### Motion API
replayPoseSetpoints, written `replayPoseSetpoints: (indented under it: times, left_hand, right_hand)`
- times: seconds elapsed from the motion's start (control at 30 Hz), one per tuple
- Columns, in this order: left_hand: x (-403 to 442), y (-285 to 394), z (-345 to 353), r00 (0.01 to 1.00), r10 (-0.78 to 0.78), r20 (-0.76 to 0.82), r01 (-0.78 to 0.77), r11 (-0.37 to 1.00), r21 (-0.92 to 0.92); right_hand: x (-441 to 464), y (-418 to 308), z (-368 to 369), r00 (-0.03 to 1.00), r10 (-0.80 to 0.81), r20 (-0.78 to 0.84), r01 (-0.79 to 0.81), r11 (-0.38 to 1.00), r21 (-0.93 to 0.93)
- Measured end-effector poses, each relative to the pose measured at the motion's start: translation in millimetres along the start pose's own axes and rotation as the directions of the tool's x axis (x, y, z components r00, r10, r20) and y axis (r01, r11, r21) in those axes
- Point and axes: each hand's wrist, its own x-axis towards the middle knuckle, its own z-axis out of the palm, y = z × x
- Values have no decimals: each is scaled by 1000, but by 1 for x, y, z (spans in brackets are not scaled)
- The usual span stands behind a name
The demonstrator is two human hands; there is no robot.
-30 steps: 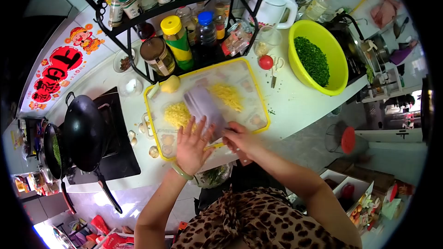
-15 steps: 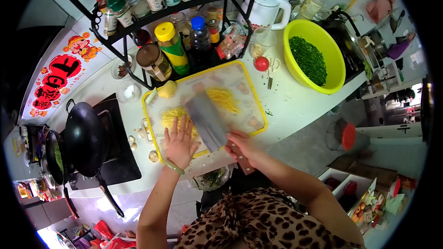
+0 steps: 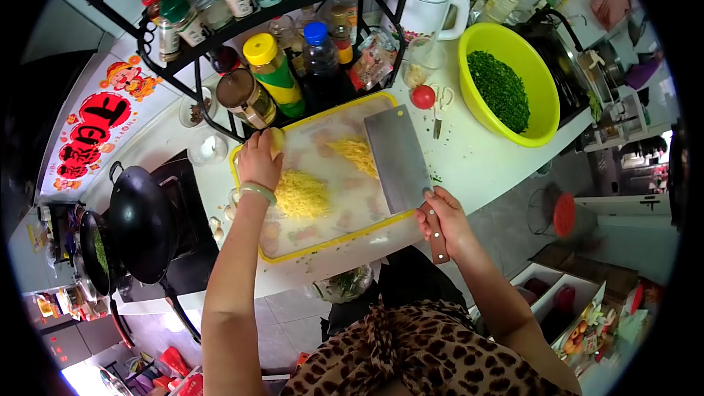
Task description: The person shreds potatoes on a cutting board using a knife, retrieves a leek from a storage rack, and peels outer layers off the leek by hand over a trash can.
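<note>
- Right hand (image 3: 446, 221): fingers wrapped round the brown wooden handle of a broad grey metal cleaver (image 3: 400, 161). The blade spans the right side of a pale, yellow-rimmed chopping board (image 3: 352, 213) on the white tabletop (image 3: 480, 165); whether it touches the board is unclear.
- Left hand (image 3: 258, 163): over a smooth, pale yellow lump (image 3: 277, 139) at the board's far left corner; I cannot tell if the fingers are clamped on it.
- A finely chopped yellow mound (image 3: 301, 194) lies left of centre; thin yellow shreds (image 3: 356, 156) lie farther right, partly under the blade in view.
- Good handling, I judge: a firm handle grip, fingertips tucked well clear of the edge, and the two yellow piles kept apart.
</note>
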Motion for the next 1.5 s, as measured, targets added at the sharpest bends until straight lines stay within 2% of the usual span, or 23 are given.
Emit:
replayPoseSetpoints:
  times: [0.1, 0.17, 0.2, 0.23, 0.3, 0.33, 0.37, 0.43, 0.5, 0.57, 0.7, 0.73, 0.8, 0.93, 1.07, 1.13, 1.17, 1.23, 1.27, 1.33, 1.37, 1.43, 1.5]
  left_hand:
    - [12, 5, 5, 992, -74, 97, 71, 997, 40]
    - [16, 4, 11, 984, -124, 129, 118, 991, 57]
    - [16, 4, 14, 988, -116, 106, 110, 992, 53]
    - [14, 3, 17, 991, -109, 82, 106, 993, 50]
    - [7, 4, 17, 995, -84, 54, 82, 996, 48]
    - [2, 7, 14, 999, -27, -16, 27, 1000, 10]
    - [-5, 9, 10, 996, 27, -90, -29, 999, -23]
    - [-22, 25, -8, 988, 24, -152, -33, 998, -56]
    - [-47, 44, -29, 995, -23, -94, 4, 981, -193]
    - [-78, 64, -31, 996, 10, -92, -35, 961, -273]
    - [-127, 115, -1, 999, 35, 27, -23, 929, -370]
    - [-131, 128, 6, 998, 45, 34, -29, 922, -385]
    - [-133, 149, 18, 998, 42, 52, -15, 899, -437]
    - [-125, 153, 39, 989, 76, 123, -24, 925, -379]
    - [-128, 152, 38, 994, 84, 75, -53, 936, -347]
    - [-127, 156, 28, 999, -44, -9, 35, 886, -463]
    - [-129, 156, 29, 999, -45, -10, 35, 885, -464]
    - [-132, 165, 34, 953, -303, -12, 258, 829, -496]
    - [-133, 168, 38, 955, -296, 4, 255, 818, -516]
    - [-130, 165, 33, 916, -379, 132, 380, 711, -592]
    - [-130, 161, 34, 918, -370, 140, 374, 699, -610]
    - [-126, 151, 36, 969, -222, 106, 238, 737, -633]
    - [-123, 145, 33, 979, -189, 73, 184, 677, -713]
  right_hand:
    - [2, -3, -14, 996, -86, -22, 85, 996, -38]
    - [8, 3, -26, 957, -286, 39, 280, 888, -365]
    - [10, 4, -28, 945, -320, 61, 304, 799, -519]
    - [10, 5, -29, 945, -321, 60, 304, 799, -518]
    - [8, 3, -22, 931, -288, 224, 329, 397, -857]
    - [8, -2, -14, 940, -234, 247, 312, 301, -901]
    - [14, 3, -14, 939, -234, 253, 317, 297, -901]
    - [27, 13, -15, 861, -294, 414, 453, 75, -889]
    - [40, 7, -18, 865, -233, 445, 472, 75, -878]
    - [66, 9, -24, 829, -264, 494, 509, -14, -861]
    - [93, -23, -27, 782, -301, 546, 557, -59, -829]
    - [93, -30, -26, 806, -258, 533, 548, -15, -836]
    - [97, -33, -26, 791, -232, 566, 574, -38, -818]
    - [92, -41, -23, 793, -199, 576, 586, -12, -811]
    - [91, -35, -24, 829, -153, 539, 541, -29, -841]
    - [92, -32, -24, 788, -219, 575, 578, -59, -814]
    - [92, -32, -22, 788, -219, 575, 578, -61, -814]
    - [84, -32, -21, 782, -241, 574, 573, -81, -815]
    - [81, -32, -21, 797, -238, 555, 551, -90, -830]
    - [76, -31, -20, 809, -238, 537, 544, -39, -838]
    - [72, -32, -20, 818, -240, 523, 526, -55, -849]
    - [67, -36, -19, 844, -156, 513, 513, -43, -857]
    - [63, -34, -21, 838, -178, 516, 517, -47, -855]
